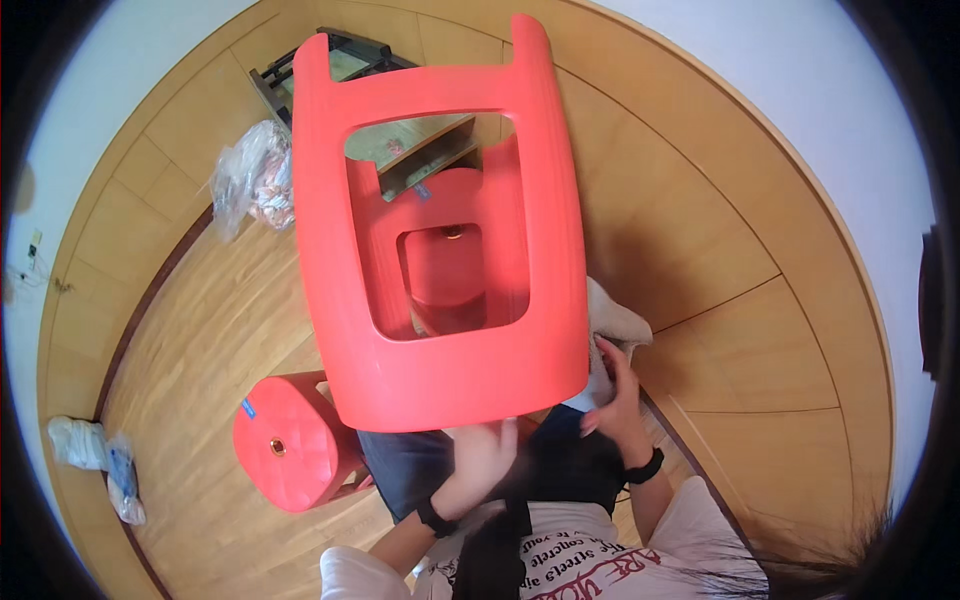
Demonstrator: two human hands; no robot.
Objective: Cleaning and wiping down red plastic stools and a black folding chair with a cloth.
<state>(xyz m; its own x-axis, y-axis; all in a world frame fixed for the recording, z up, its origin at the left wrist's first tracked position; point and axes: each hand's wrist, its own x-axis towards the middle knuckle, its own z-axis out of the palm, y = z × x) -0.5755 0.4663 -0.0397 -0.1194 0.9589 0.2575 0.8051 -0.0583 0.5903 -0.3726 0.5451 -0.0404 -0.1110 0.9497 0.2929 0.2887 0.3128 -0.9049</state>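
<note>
A red plastic stool is tipped in front of me, its seat end towards my body and its legs pointing away. My left hand is at the near seat edge, blurred, with its fingers partly hidden by the stool. Whether it grips the edge I cannot tell. Along the stool's right side, my right hand holds a pale cloth, its thumb and fingers spread. Part of the cloth is hidden behind the stool. What bears the stool's weight does not show; my thighs lie below it.
Another red stool is on the wooden floor to the left, and one more red stool shows through the opening. Clear plastic bags and a dark-framed rack are farther off. Wood panelling curves along the right.
</note>
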